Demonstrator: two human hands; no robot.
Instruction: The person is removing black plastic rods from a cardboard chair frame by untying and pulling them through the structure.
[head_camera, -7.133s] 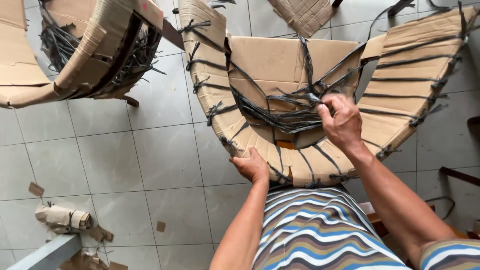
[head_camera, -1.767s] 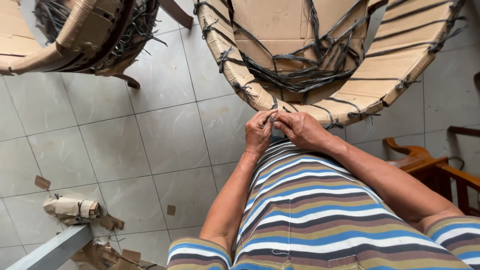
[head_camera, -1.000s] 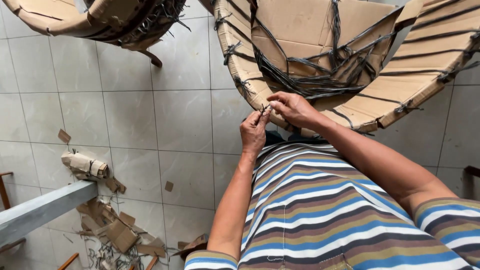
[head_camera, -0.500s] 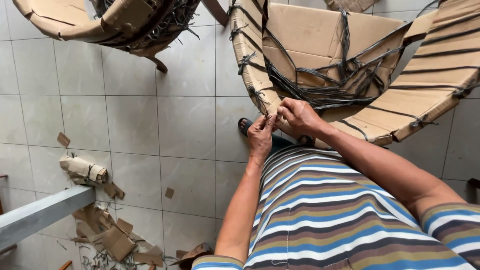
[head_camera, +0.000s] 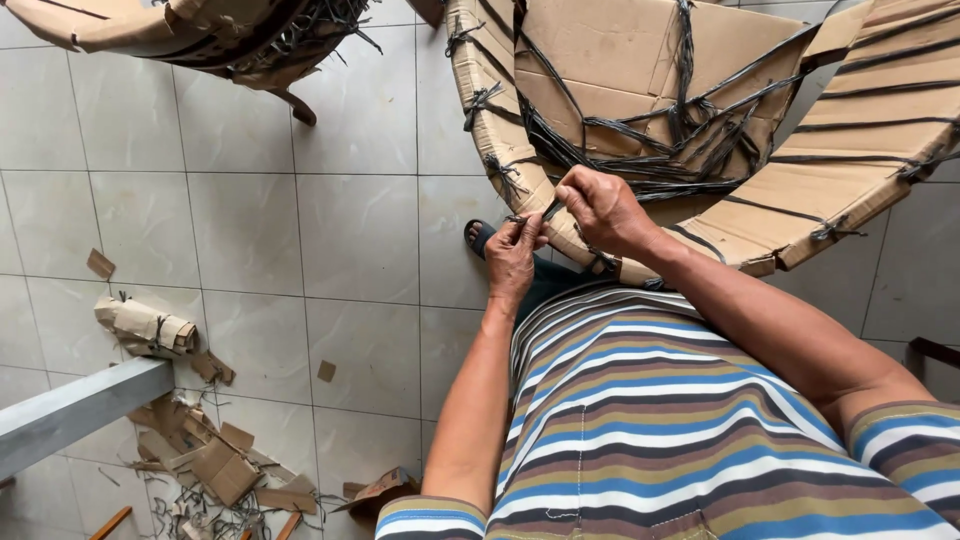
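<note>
Both hands meet at the near rim of the cardboard-wrapped chair (head_camera: 700, 130): the left hand (head_camera: 515, 258) and right hand (head_camera: 600, 208) each pinch an end of the dark binding strap (head_camera: 548, 209) between fingertips, just off the cardboard edge. The strap looks thin and frayed, so a hard tug could snap it or tear the cardboard. A sandalled foot (head_camera: 480, 236) sits just below. Far left stands a second wrapped chair (head_camera: 200, 35); near left, cardboard scraps (head_camera: 210, 460), a small wrapped bundle (head_camera: 145, 325) and a grey beam (head_camera: 75, 410) clutter the tiled floor (head_camera: 330, 230).
</note>
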